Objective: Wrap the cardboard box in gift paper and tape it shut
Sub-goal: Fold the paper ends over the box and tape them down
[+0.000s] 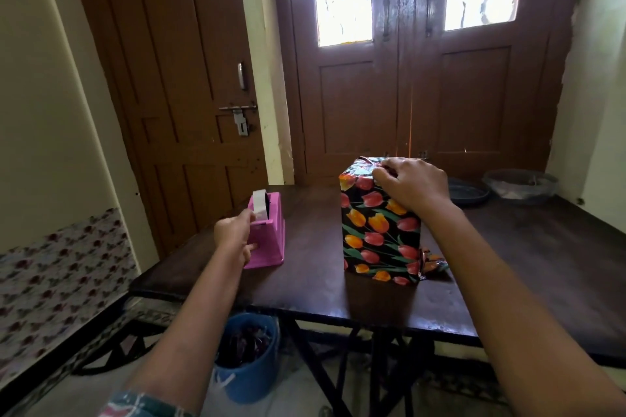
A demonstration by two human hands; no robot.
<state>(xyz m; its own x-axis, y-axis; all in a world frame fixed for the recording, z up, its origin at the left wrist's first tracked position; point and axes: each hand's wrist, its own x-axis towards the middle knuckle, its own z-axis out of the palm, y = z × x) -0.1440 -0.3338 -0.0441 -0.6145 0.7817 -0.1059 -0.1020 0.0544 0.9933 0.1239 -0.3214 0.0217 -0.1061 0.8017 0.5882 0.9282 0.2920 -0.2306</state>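
1. Both hands are well apart on the table (338,301), each busy with a different thing.
2. Left hand (233,234) reaches forward with the arm nearly straight and grips the pink tape dispenser (267,234) near the table's left edge. Its curled fingers meet the white tape roll (260,203) at the top, and its thumb lies low against the dispenser's near face. Whether the fingertips actually pinch the tape end cannot be told.
3. Right hand (411,181) comes in from the right with the wrist bent down and sits on top of the wrapped box (381,234). Its fingers curl onto the folded gift paper (362,170) and pinch it near the top's left edge.
4. Upright near the middle of the table stands the box, covered in black paper with red and orange tulips, to the right of the dispenser and apart from it.
5. A loose paper flap (435,264) sticks out at the box's lower right corner and lies on the table.
6. Under the table's near edge stands a blue bucket (247,379).
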